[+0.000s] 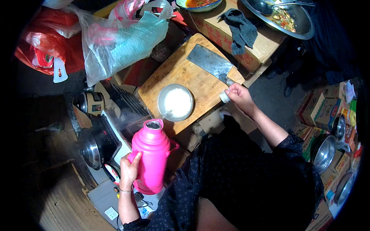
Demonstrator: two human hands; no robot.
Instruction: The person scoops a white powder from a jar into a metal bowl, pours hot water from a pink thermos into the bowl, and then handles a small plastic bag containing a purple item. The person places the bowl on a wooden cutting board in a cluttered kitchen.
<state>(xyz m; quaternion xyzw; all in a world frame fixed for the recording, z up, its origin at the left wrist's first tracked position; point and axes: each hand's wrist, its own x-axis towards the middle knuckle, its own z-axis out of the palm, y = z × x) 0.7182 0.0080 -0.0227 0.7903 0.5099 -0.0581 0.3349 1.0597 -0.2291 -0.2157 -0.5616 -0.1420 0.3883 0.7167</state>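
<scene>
My left hand (pixel 130 169) grips the handle of a pink thermos flask (pixel 151 161), tilted with its mouth towards a round metal bowl (pixel 160 99). Steaming water runs from the flask's mouth into the bowl, which holds a white, powdery-looking food (pixel 177 102). The bowl stands on a wooden cutting board (pixel 162 72). At the board's right edge, my right hand (pixel 240 96) pinches a whitish ridged stopper or cap (pixel 224 97). A cleaver (pixel 211 62) lies flat on the board, its handle end just beyond my right hand.
Behind the board, a cardboard box (pixel 225 37) bears a dark cloth (pixel 240 30), an enamel dish (pixel 199 5) and a metal basin (pixel 306 26) with food. Plastic bags (pixel 124 43) lie back left. A lidded pan (pixel 92 148) and rice cooker (pixel 94 102) stand left; boxes (pixel 328 112) and bowls fill the right.
</scene>
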